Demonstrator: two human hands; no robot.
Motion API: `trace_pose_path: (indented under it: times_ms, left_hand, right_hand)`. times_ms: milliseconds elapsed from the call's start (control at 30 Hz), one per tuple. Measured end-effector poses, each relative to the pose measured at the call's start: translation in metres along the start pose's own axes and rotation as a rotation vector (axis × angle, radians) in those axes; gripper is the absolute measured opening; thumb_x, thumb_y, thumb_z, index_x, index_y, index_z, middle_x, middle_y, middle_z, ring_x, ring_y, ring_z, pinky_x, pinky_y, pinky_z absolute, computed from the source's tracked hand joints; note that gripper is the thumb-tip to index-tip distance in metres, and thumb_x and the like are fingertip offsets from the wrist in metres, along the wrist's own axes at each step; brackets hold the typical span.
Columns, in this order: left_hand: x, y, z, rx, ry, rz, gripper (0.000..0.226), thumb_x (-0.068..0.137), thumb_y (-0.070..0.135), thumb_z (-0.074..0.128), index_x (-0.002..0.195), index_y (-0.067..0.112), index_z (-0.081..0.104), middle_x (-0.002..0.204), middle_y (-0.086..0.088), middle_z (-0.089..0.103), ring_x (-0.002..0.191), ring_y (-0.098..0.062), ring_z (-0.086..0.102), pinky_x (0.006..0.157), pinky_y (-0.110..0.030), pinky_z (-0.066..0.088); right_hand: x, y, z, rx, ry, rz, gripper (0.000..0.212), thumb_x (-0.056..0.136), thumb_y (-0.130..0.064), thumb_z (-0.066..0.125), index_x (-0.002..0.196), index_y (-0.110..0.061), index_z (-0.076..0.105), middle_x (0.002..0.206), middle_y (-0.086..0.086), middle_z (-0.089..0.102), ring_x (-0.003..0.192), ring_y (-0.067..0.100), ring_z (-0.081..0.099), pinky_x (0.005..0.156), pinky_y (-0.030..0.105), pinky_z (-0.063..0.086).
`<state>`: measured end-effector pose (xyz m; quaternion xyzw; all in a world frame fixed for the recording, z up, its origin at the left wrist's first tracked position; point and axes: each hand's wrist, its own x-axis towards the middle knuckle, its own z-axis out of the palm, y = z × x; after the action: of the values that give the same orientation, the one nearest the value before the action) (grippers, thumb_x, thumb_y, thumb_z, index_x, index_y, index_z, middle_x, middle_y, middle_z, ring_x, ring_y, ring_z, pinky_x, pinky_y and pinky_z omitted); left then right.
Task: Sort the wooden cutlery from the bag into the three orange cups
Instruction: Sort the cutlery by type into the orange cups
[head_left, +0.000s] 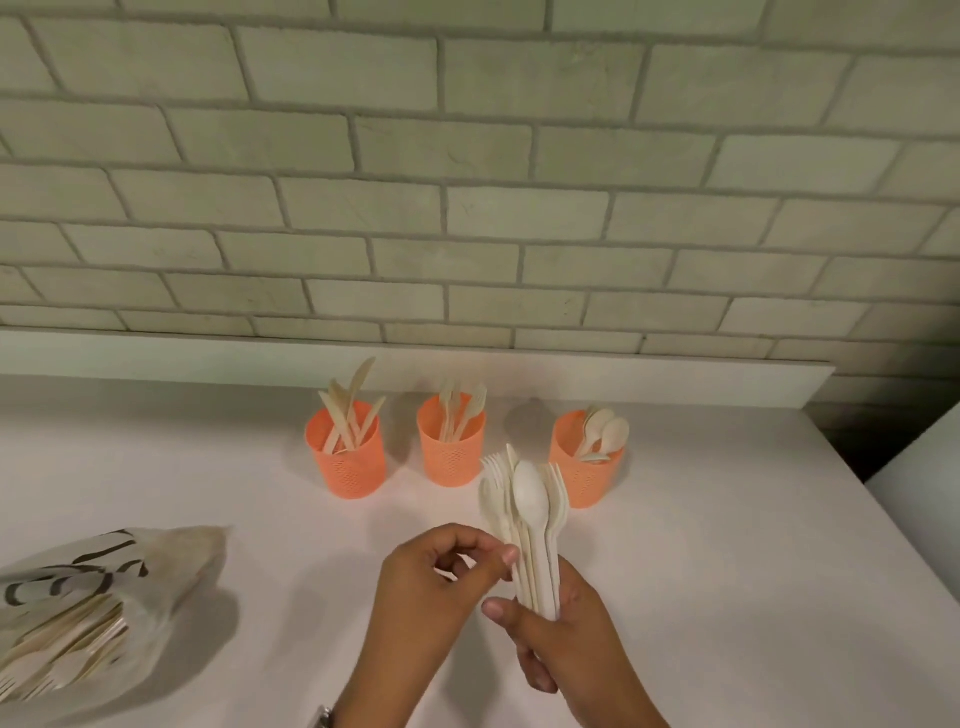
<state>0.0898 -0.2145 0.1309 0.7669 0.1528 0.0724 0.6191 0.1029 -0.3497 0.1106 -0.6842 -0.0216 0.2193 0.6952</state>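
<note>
Nearest, the right hand (563, 642) gripped a bundle of wooden cutlery (540, 571) upright by the handles, a spoon (530, 493) in front of the forks. The left hand (434, 579), fingers curled, pinched the bundle's left edge. At the left, the bag (109, 587) lay on the white counter (701, 545) with more cutlery inside. Farther back stood three orange cups: the left cup (347, 467) with knives, the middle cup (452, 457) with forks, the right cup (592, 480) with spoons, before a brick wall (467, 182).
</note>
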Motion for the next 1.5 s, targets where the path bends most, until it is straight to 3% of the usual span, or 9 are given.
trace_pose_path:
  times_ms: [267, 367, 500, 633, 733, 900, 1167, 1367, 1500]
  left_hand:
    - [-0.007, 0.004, 0.0, 0.002, 0.079, -0.039, 0.012, 0.063, 0.025, 0.082, 0.058, 0.024, 0.071, 0.049, 0.014, 0.06, 0.048, 0.001, 0.05, 0.051, -0.004, 0.038]
    - [-0.008, 0.004, 0.001, -0.016, 0.095, -0.043, 0.011, 0.063, 0.022, 0.083, 0.065, 0.024, 0.072, 0.06, 0.017, 0.066, 0.052, 0.001, 0.054, 0.054, -0.006, 0.042]
    - [-0.004, 0.005, 0.0, -0.123, 0.023, -0.118, 0.012, 0.064, 0.013, 0.082, 0.073, 0.017, 0.075, 0.071, 0.006, 0.073, 0.055, -0.006, 0.059, 0.061, -0.026, 0.056]
    - [0.0, 0.003, -0.002, -0.282, -0.071, -0.186, 0.01, 0.069, 0.006, 0.078, 0.078, 0.007, 0.075, 0.075, -0.007, 0.075, 0.066, -0.017, 0.068, 0.061, -0.022, 0.055]
    - [0.002, 0.005, 0.0, -0.334, -0.097, -0.186, 0.006, 0.073, 0.002, 0.073, 0.079, 0.002, 0.073, 0.072, -0.014, 0.073, 0.057, -0.027, 0.062, 0.06, -0.021, 0.054]
    - [0.017, 0.008, 0.001, -0.35, 0.116, -0.139, 0.007, 0.075, -0.004, 0.07, 0.078, 0.002, 0.07, 0.067, -0.008, 0.073, 0.061, -0.017, 0.069, 0.054, -0.021, 0.056]
    - [0.119, 0.024, -0.02, -0.299, 0.393, 0.074, 0.008, 0.078, 0.012, 0.073, 0.079, 0.018, 0.068, 0.065, 0.014, 0.07, 0.061, 0.006, 0.063, 0.072, -0.024, 0.053]
    - [0.18, 0.002, 0.002, -0.086, 0.469, 0.051, 0.019, 0.081, 0.018, 0.07, 0.096, 0.006, 0.069, 0.09, -0.003, 0.067, 0.084, -0.015, 0.061, 0.064, 0.007, 0.033]
    - [0.188, -0.03, 0.009, -0.02, 0.33, -0.076, 0.033, 0.078, 0.013, 0.072, 0.109, 0.002, 0.067, 0.11, -0.012, 0.069, 0.105, -0.025, 0.063, 0.086, -0.022, 0.043]
  right_hand:
    - [-0.011, -0.008, 0.008, 0.006, -0.008, -0.109, 0.024, 0.08, -0.049, 0.05, 0.093, -0.037, 0.066, 0.054, 0.009, 0.055, 0.03, 0.013, 0.034, 0.036, 0.018, 0.027]
    - [-0.01, -0.008, 0.011, -0.051, 0.006, -0.144, 0.021, 0.089, -0.04, 0.046, 0.1, -0.033, 0.062, 0.055, 0.005, 0.056, 0.031, 0.013, 0.035, 0.036, 0.018, 0.029]
    - [-0.011, -0.006, 0.009, -0.073, -0.001, -0.146, 0.017, 0.096, -0.027, 0.046, 0.107, -0.027, 0.059, 0.057, 0.004, 0.059, 0.032, 0.014, 0.037, 0.036, 0.018, 0.028]
    - [-0.01, -0.006, 0.005, -0.057, -0.026, -0.154, 0.018, 0.096, -0.031, 0.047, 0.108, -0.025, 0.059, 0.065, 0.008, 0.065, 0.033, 0.019, 0.043, 0.035, 0.019, 0.031]
    - [-0.008, -0.003, 0.006, -0.033, 0.004, -0.153, 0.024, 0.093, -0.037, 0.049, 0.106, -0.02, 0.059, 0.069, 0.01, 0.068, 0.037, 0.024, 0.05, 0.035, 0.023, 0.039]
    - [0.002, 0.003, 0.003, 0.077, 0.138, -0.071, 0.012, 0.096, -0.018, 0.047, 0.103, -0.016, 0.056, 0.061, 0.006, 0.064, 0.044, 0.026, 0.059, 0.041, 0.03, 0.049]
    - [0.016, 0.008, -0.022, 0.147, 0.201, 0.033, 0.013, 0.096, -0.021, 0.049, 0.101, -0.015, 0.06, 0.053, 0.001, 0.048, 0.03, 0.013, 0.029, 0.039, 0.016, 0.021]
    - [0.019, 0.006, -0.027, 0.157, 0.183, 0.017, 0.015, 0.095, -0.02, 0.049, 0.1, -0.014, 0.062, 0.051, 0.003, 0.047, 0.029, 0.014, 0.029, 0.038, 0.017, 0.021]
    - [0.018, 0.005, -0.029, 0.156, 0.193, 0.011, 0.014, 0.094, -0.019, 0.051, 0.1, -0.014, 0.062, 0.051, 0.002, 0.048, 0.029, 0.014, 0.03, 0.039, 0.018, 0.021]
